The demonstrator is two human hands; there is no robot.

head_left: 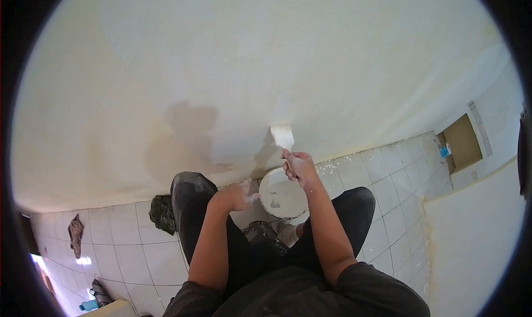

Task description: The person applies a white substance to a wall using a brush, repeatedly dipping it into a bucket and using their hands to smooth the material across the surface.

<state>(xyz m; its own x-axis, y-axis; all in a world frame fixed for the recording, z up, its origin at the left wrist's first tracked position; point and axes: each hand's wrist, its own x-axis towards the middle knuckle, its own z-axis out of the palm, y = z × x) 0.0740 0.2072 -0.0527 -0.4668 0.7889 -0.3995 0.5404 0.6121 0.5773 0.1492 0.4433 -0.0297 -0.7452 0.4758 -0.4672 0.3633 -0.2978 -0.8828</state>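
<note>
My right hand (pixel 299 166) is closed around the handle of a wide, flat paintbrush (pixel 282 137) coated in white. The brush head is up against the pale wall (pixel 332 67), low down near the floor. Below that hand, between my knees, stands a white bucket (pixel 269 178) with whitish material inside and dark smudges along its near rim. White smears cover my left hand (pixel 239 196), which hangs empty beside the bucket's left rim with thumb and fingers apart.
White spots dot the tiled floor (pixel 354 170). A dark green crumpled cloth or bag (pixel 162 213) lies by my left knee, and a brown rag (pixel 76 234) is farther left. At the right are a wall opening (pixel 465 145) and a small blue-and-white item (pixel 445 150).
</note>
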